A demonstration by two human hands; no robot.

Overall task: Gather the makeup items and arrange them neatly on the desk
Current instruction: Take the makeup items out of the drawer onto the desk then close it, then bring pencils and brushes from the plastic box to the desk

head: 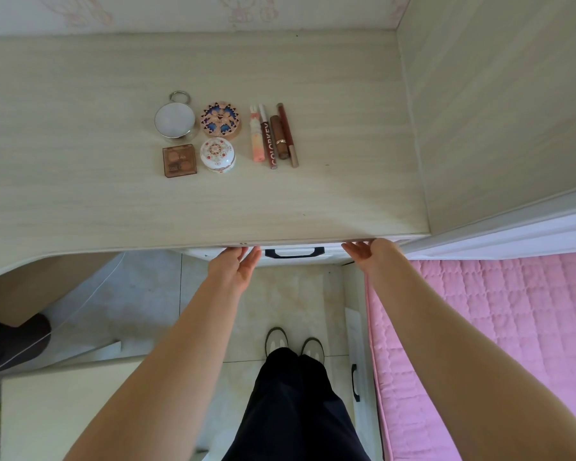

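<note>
We see the makeup (226, 136) set in tidy rows at the frame's upper middle on the table (80, 194), so our left hand (238, 266) and right hand (368, 252), both open and empty, press the drawer (333, 252) below it, probably shutting it.

4 compacts (198, 138) beside 4 tubes (275, 134) on desk (80, 128).

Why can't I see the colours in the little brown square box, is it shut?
Shut. The brown square box lies flat on the desk with its see-through lid down; the colour pans show only dimly through it.
</note>
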